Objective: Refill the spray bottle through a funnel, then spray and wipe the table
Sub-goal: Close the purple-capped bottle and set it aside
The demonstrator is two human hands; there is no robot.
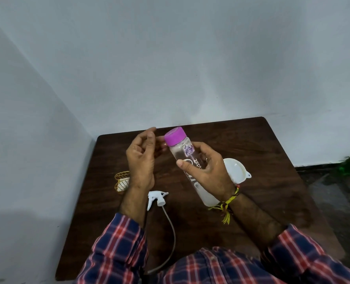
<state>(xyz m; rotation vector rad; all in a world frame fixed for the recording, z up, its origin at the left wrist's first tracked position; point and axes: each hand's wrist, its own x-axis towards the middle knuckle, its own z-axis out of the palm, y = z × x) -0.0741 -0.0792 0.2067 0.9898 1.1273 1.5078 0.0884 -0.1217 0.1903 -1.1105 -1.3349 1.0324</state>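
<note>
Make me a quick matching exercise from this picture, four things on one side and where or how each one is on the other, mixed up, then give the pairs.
Things:
1. clear bottle
2. purple cap
3. spray head
4. white funnel

States:
A. lying on the table with its tube trailing toward the person
B. on the table, behind the right hand
C. screwed onto the bottle's top
D. held tilted in the right hand

Pairs: 1-D, 2-C, 3-A, 4-B

Right hand [205, 171] fingers wrapped in grip; left hand [141, 158] raised, fingers loosely curled, empty.
</note>
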